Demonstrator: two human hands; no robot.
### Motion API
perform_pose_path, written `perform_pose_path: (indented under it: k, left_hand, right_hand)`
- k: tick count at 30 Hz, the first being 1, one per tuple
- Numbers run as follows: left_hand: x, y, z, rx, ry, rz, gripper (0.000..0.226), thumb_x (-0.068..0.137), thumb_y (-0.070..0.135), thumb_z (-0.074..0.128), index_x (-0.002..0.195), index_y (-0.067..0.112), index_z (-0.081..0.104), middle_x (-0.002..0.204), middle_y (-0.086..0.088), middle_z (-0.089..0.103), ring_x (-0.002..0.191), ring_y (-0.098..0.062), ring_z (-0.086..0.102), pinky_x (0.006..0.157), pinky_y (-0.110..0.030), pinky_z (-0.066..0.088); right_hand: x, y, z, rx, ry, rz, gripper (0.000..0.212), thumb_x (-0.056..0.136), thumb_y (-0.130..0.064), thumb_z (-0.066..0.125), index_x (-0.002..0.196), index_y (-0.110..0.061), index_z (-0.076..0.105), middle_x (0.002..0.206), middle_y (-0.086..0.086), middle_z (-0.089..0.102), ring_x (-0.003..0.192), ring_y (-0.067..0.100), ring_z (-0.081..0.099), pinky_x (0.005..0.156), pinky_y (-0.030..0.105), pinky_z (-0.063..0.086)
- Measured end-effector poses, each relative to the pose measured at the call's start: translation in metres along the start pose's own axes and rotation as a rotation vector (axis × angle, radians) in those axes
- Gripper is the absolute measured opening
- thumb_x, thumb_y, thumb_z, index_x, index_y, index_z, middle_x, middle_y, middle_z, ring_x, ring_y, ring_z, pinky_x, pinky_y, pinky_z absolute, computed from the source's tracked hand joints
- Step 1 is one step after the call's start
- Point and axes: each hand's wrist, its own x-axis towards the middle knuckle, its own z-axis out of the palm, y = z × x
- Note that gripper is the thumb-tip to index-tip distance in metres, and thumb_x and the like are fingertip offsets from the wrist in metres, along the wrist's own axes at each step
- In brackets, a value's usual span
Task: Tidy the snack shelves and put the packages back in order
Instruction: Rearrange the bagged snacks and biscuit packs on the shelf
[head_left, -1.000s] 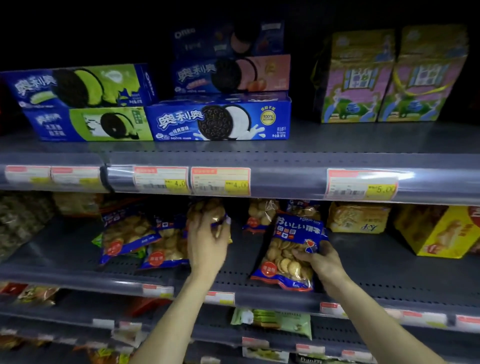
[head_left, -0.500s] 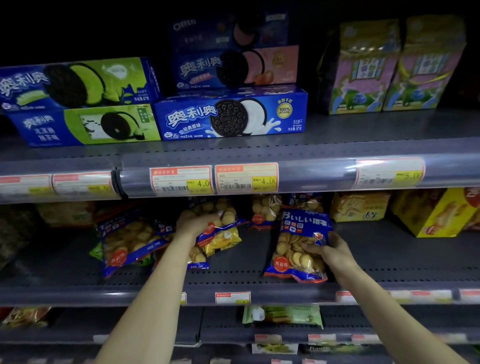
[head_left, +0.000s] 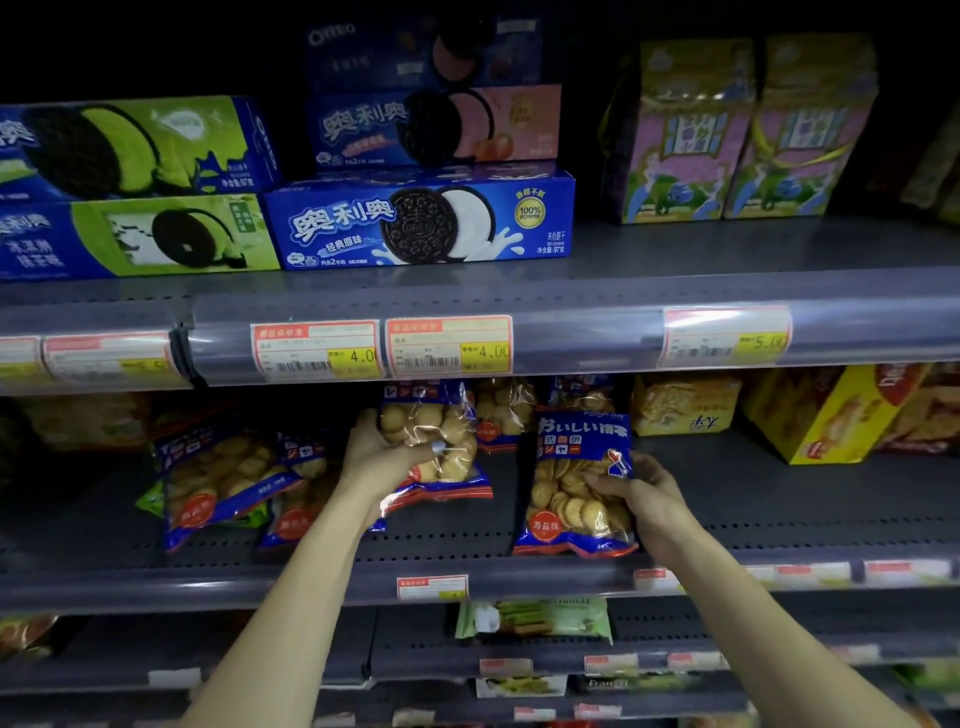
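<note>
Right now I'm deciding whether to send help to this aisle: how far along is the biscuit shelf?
Looks done: the cookie boxes on the upper shelf sit stacked, fronts out. In hand: the left hand grips one biscuit bag, and the right hand stands another bag upright at the shelf front. Left: the slumped bags overlapping on the left side need straightening. Roughly midway.

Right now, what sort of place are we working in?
Most likely a shop's snack aisle: price tags are clipped along the grey shelf edge, boxed sandwich cookies are stacked above, and each hand holds one biscuit bag, the left hand and the right hand.
</note>
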Motion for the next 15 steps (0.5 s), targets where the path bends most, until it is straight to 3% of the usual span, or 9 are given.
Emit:
perform_pose_path:
  k: [2, 6, 10, 15]
  left_hand:
    - [-0.011, 0.000, 0.012, -0.050, -0.083, 0.008, 0.049, 0.067, 0.001, 0.083, 0.105, 0.018, 0.056, 0.093, 0.006, 0.065, 0.088, -0.011, 0.062, 0.071, -0.021, 0.047]
    - [-0.020, -0.006, 0.044, -0.107, -0.117, 0.023, 0.047, 0.073, 0.006, 0.080, 0.105, 0.028, 0.054, 0.101, 0.008, 0.065, 0.096, -0.009, 0.060, 0.088, -0.029, 0.047]
    - [-0.014, -0.012, 0.071, -0.061, -0.117, 0.083, 0.055, 0.075, 0.005, 0.078, 0.120, 0.019, 0.050, 0.106, 0.006, 0.063, 0.103, -0.014, 0.060, 0.087, -0.027, 0.044]
    - [-0.002, -0.024, 0.089, 0.105, -0.141, 0.150, 0.058, 0.078, 0.011, 0.076, 0.126, 0.020, 0.046, 0.116, 0.002, 0.061, 0.113, -0.018, 0.057, 0.096, -0.035, 0.045]
  right_hand:
    - [-0.001, -0.005, -0.006, 0.003, -0.010, -0.029, 0.042, 0.073, 0.010, 0.073, 0.102, -0.014, 0.055, 0.100, 0.017, 0.070, 0.084, 0.031, 0.070, 0.065, 0.039, 0.059]
    - [0.007, -0.017, -0.017, 0.030, -0.021, -0.076, 0.044, 0.077, 0.010, 0.069, 0.114, -0.011, 0.058, 0.095, 0.010, 0.072, 0.078, 0.022, 0.072, 0.058, 0.032, 0.058]
    - [0.019, -0.023, -0.016, -0.002, -0.024, -0.100, 0.050, 0.079, 0.003, 0.072, 0.122, -0.016, 0.056, 0.106, 0.009, 0.071, 0.088, 0.025, 0.071, 0.062, 0.034, 0.059]
    - [0.033, -0.021, -0.013, -0.007, 0.005, -0.136, 0.051, 0.081, -0.003, 0.071, 0.129, -0.013, 0.054, 0.116, 0.013, 0.068, 0.099, 0.029, 0.069, 0.082, 0.045, 0.057]
